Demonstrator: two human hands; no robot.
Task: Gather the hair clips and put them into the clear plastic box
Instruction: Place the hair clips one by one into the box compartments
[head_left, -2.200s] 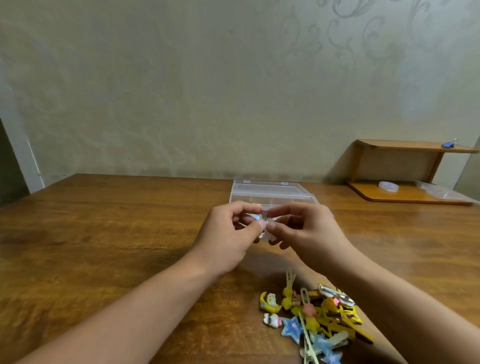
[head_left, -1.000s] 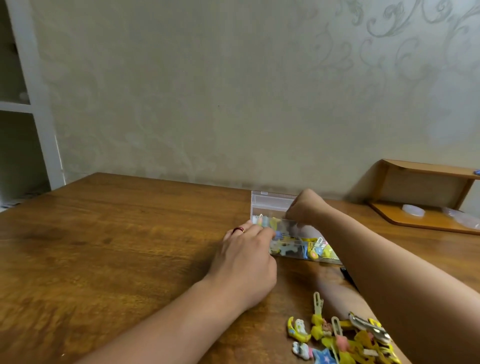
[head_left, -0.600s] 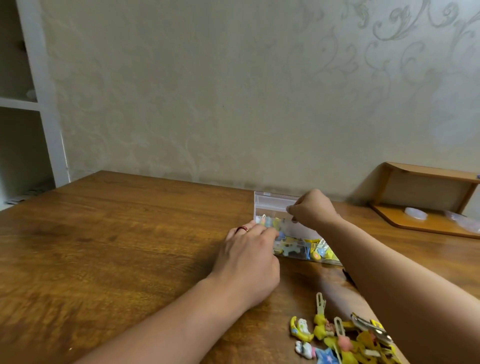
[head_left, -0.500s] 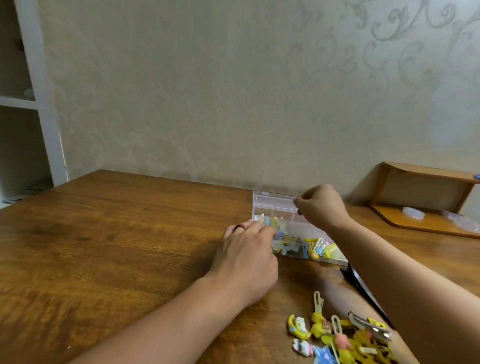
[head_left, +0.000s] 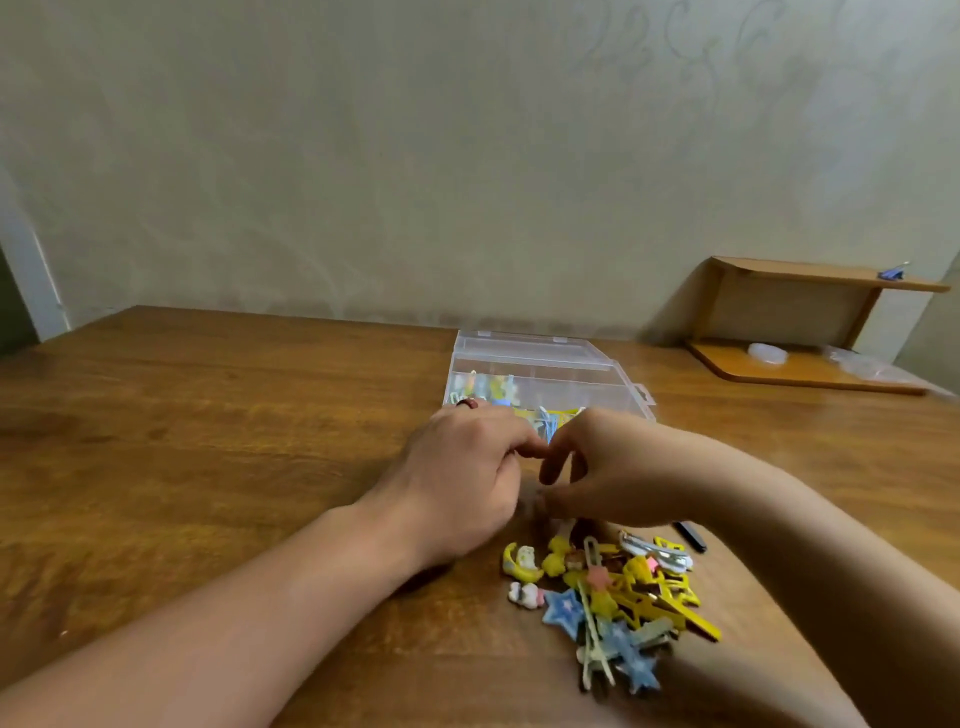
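Where curled fingers of the left grip (head_left: 457, 483) and right grip (head_left: 618, 467) meet, cannot tell whether anything is pinched (blurred). Just nearer, hair clips (head_left: 613, 587) piled on the tabletop (head_left: 208, 467); beyond, open clear plastic box (head_left: 540, 358), partly filled. Probably light, stiff, slippery: pinch single clips by their prongs.

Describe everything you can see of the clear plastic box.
The clear plastic box is a shallow, see-through rectangular case resting flat on the wooden table near the wall. Its lid lies open behind it, with a hanging tab at the right. Colourful hair clips lie inside. The hands hide its near edge; contact is unclear.
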